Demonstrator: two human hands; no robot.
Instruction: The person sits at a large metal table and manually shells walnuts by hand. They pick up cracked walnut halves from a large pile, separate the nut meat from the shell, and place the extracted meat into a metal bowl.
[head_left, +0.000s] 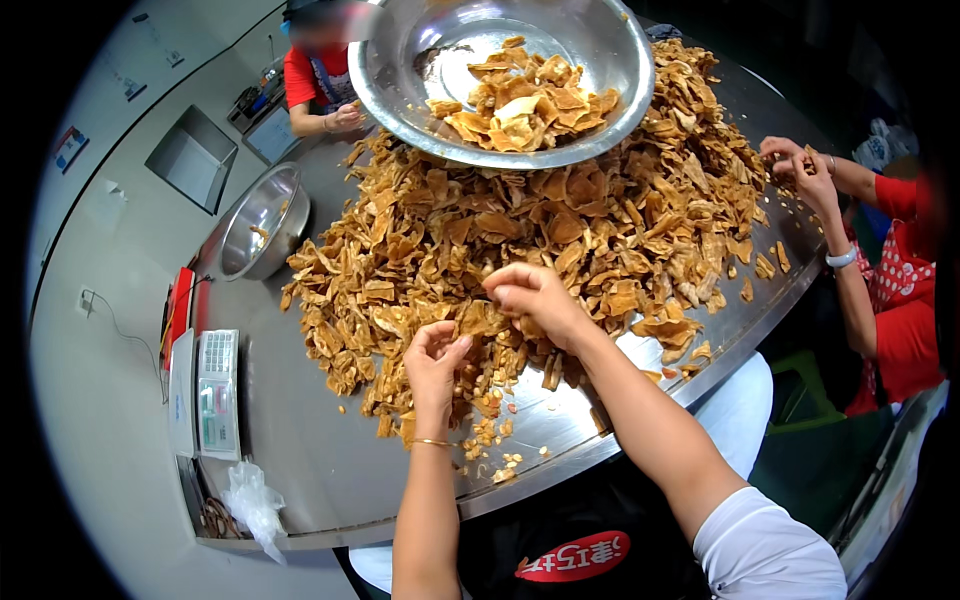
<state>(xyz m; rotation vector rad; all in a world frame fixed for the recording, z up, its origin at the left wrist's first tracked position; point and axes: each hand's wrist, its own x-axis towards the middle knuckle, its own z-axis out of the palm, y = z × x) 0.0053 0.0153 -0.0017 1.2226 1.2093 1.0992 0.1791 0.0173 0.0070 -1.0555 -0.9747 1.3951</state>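
Observation:
A large heap of dried brown slices (450, 225) covers much of a stainless steel table (300, 450). My left hand (437, 360) is at the near edge of the heap, its thumb and fingers curled by a slice; whether it grips that slice is unclear. Just to the right and farther in, my right hand (536, 300) is over the heap with bent fingers, and what lies under its fingertips is hidden. Small pale seeds and crumbs (484, 435) lie near my left wrist. On top of the heap rests a big metal basin (390, 112) holding more slices (525, 112).
A smaller metal bowl (259, 225) stands at the left, with a digital scale (217, 397) and a clear plastic bag (253, 502) nearer. One co-worker's hand (343, 118) shows at the far side; another co-worker's hands (806, 169) are at the right edge.

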